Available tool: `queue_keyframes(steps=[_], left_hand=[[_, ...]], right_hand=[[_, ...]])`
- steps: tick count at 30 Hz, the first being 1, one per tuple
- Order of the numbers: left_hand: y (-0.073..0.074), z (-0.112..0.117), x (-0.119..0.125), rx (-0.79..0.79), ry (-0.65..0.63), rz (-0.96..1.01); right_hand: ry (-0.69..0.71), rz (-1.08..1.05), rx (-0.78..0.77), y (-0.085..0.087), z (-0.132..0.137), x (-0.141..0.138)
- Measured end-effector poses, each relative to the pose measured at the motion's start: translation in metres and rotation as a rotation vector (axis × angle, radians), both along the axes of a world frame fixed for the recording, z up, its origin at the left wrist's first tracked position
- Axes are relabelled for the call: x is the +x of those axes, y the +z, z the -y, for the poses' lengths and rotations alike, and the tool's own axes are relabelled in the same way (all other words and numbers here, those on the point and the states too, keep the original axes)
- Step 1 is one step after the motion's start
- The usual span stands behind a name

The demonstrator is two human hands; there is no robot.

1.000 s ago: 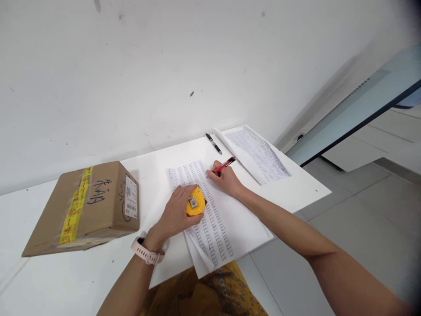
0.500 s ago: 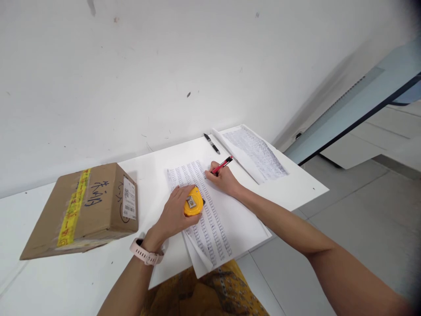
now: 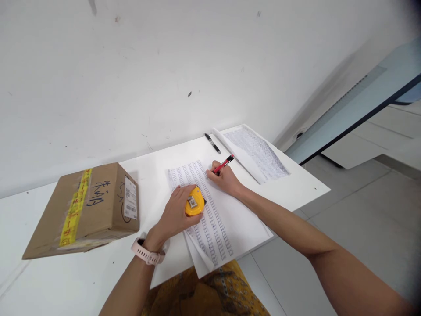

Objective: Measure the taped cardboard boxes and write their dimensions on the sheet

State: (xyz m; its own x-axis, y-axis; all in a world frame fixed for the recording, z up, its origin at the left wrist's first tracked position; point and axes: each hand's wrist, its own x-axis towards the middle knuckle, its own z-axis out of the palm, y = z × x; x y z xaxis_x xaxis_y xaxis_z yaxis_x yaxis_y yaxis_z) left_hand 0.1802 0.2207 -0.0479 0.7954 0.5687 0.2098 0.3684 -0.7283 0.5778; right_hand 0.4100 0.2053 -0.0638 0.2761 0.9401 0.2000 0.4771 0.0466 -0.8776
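A white table (image 3: 49,281) stands against a scuffed wall. The left hand (image 3: 174,214) wraps closed around a yellow tape measure (image 3: 194,206) on the printed sheet (image 3: 230,228). At two o'clock, the right hand (image 3: 226,180) pinches a red pen (image 3: 224,164). The sheet overhangs at six o'clock and could slip if unweighted.

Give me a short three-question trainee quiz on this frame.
1. True or false: the left hand grips a yellow tape measure on the printed sheet.
2. The right hand holds: A a marker, B a red pen, C a ruler.
3. What sits on the table to the left of both hands?
Key: 1 true; 2 B; 3 a cardboard box.
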Motion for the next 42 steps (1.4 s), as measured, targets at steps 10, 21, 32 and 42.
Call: queue_keyframes(steps=[10,21,32,42], left_hand=[[0.0004,0.0001,0.0,0.002,0.002,-0.005],[0.0019,0.0007,0.0005,0.004,0.007,-0.002],[0.0027,0.0009,-0.0001,-0.007,0.009,-0.008],[0.0015,0.0008,0.0003,-0.003,0.01,-0.006]], right_hand=[[0.008,-0.039,-0.002,-0.0011,-0.0009,-0.0001],[-0.025,-0.032,0.005,-0.0024,-0.0003,0.0018],[-0.047,-0.031,-0.009,0.0009,0.0001,0.0011],[-0.055,-0.012,-0.013,0.0009,-0.0001,0.0005]])
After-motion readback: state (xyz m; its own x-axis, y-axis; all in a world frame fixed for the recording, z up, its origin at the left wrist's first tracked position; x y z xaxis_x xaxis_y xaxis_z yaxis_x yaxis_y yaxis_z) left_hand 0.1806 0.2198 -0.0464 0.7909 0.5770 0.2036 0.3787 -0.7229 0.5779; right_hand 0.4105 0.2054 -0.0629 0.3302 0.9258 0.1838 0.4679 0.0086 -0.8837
